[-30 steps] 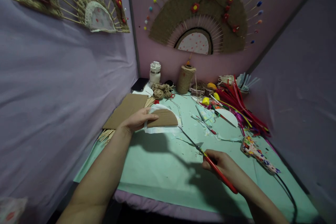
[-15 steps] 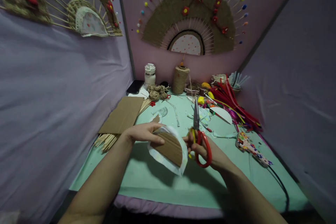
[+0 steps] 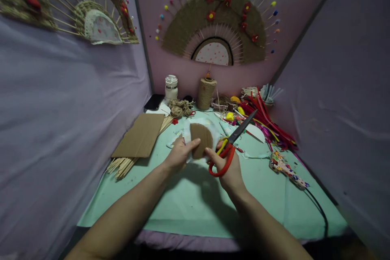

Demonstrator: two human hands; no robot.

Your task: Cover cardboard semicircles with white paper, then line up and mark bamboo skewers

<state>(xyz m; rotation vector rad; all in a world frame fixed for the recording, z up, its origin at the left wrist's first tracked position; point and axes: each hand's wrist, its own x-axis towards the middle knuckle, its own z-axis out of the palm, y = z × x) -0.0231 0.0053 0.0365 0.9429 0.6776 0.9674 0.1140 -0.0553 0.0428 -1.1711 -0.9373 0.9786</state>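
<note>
Head view: from here I see the brown, roughly half-round cardboard piece (image 3: 201,140) backed by pale fabric (image 3: 214,128), held up between both hands over the mint-green desk (image 3: 170,211), its long axis appearing to run away from the wearer. The left grip (image 3: 179,154) pinches its left side; the right grip (image 3: 232,172) touches its right while holding red-and-yellow-handled metal scissors (image 3: 238,133) (blades aimed away, far right).
</note>
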